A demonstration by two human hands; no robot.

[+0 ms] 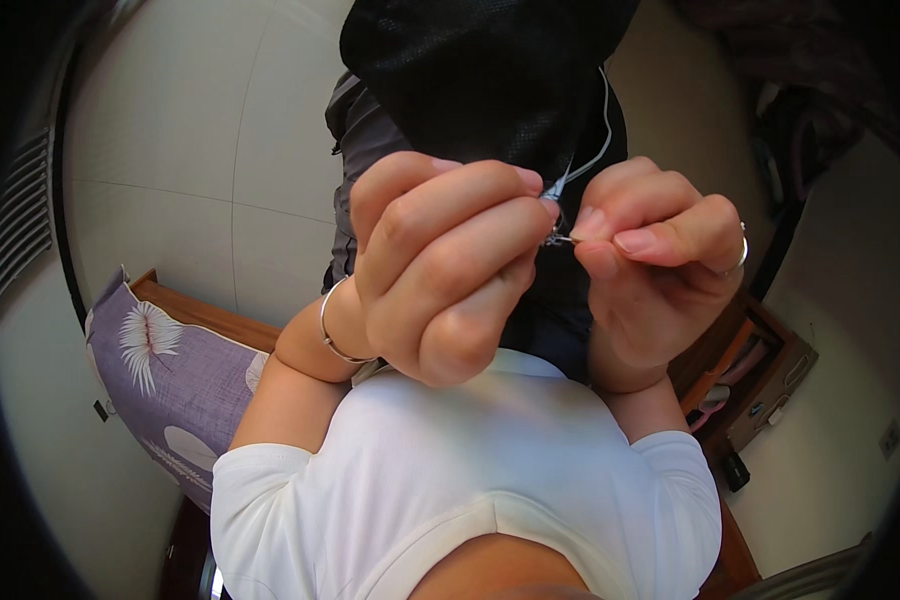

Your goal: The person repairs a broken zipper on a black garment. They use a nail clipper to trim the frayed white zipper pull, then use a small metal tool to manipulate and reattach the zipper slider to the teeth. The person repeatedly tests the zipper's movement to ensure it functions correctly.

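In front of my chest, my left hand (450, 265) is closed, its thumb and fingertips pinching a small pale blue-grey piece (552, 189). A thin pale cord (607, 125) runs from that piece up over the dark cloth and curves to the right. Just below the pinch shows a small shiny, silvery bit (553, 239), too small to make out. My right hand (660, 250) is close beside it, thumb and forefinger pressed together at the thin end of this bit. What lies between the right fingertips is mostly hidden.
A black textured cloth or bag (490, 80) lies over my lap. On the left is a purple cover with white leaf prints (190, 370) over a wooden edge. An open wooden drawer (745, 370) with small items is on the right. Pale tiles (170, 130) cover the floor.
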